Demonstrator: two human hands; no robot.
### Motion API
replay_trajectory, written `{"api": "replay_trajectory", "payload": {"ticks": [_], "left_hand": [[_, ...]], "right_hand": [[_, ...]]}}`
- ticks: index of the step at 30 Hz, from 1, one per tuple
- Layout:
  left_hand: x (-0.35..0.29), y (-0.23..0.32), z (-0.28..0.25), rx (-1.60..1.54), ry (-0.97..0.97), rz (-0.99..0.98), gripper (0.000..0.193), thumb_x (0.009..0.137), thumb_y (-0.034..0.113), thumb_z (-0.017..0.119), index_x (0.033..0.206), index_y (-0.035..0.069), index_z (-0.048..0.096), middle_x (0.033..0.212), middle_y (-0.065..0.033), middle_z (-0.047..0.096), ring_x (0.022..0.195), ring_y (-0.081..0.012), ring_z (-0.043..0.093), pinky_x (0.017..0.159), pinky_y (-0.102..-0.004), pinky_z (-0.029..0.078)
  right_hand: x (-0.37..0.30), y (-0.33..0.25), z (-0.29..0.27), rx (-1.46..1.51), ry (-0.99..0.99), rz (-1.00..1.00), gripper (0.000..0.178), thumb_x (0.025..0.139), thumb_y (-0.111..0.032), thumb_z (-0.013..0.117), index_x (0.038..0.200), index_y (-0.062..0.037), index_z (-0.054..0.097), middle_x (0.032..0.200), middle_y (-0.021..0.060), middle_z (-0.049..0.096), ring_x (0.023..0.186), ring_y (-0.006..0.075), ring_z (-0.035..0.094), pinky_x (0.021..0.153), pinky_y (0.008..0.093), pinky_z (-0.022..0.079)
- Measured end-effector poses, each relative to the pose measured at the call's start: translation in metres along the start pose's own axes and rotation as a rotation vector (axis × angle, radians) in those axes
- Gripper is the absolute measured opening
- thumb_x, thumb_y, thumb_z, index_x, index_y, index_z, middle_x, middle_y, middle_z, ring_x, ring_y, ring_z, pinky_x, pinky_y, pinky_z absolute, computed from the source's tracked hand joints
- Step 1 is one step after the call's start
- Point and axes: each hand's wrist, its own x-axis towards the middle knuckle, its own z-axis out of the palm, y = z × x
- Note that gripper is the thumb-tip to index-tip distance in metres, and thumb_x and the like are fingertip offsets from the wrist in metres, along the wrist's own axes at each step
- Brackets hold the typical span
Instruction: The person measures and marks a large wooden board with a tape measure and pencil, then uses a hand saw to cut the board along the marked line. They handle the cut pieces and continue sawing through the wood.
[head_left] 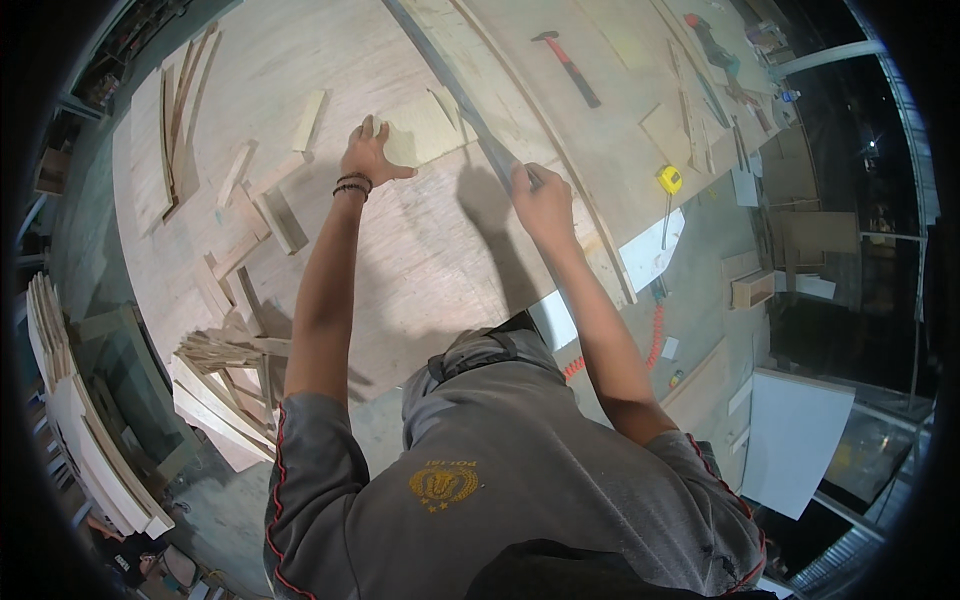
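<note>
My left hand (372, 157) rests on the left end of a pale, thin wooden board (420, 128), its thumb stretched out along the near edge. The board's right end lies close to a long grey straight bar (440, 64) that runs across the table. A small wooden offcut (444, 103) sits at that end, by the bar. My right hand (543, 203) is closed at the bar, farther toward me. Something dark shows between its thumb and fingers, but I cannot make out what it is.
Several wooden strips (285, 222) lie on the plywood table (400, 270) at the left. A long wooden strip (545, 130) runs right of the bar. Beyond it are a red-handled hammer (572, 72) and a yellow tape measure (669, 180). A red coiled hose (655, 335) hangs near the table's edge.
</note>
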Motion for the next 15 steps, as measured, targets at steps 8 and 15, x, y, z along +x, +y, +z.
{"api": "replay_trajectory", "payload": {"ticks": [8, 15], "left_hand": [[0.02, -0.015, -0.009, 0.001, -0.033, -0.016, 0.13, 0.056, 0.069, 0.09, 0.16, 0.005, 0.045, 0.17, -0.0277, 0.028, 0.154, -0.0452, 0.034, 0.125, -0.0467, 0.04], [0.011, -0.038, -0.01, -0.002, -0.012, -0.002, 0.128, 0.058, 0.066, 0.091, 0.161, 0.006, 0.045, 0.171, -0.0267, 0.029, 0.154, -0.0465, 0.034, 0.126, -0.0481, 0.038]], "right_hand": [[0.021, -0.007, 0.016, -0.033, -0.003, -0.01, 0.042, 0.101, -0.037, 0.058, 0.101, 0.0004, 0.077, 0.088, 0.0323, 0.071, 0.092, 0.0525, 0.07, 0.083, 0.0567, 0.054], [0.063, -0.03, 0.039, -0.065, -0.053, -0.021, 0.041, 0.1, -0.037, 0.059, 0.099, -0.0002, 0.077, 0.087, 0.0322, 0.072, 0.091, 0.0522, 0.071, 0.084, 0.0565, 0.055]]}}
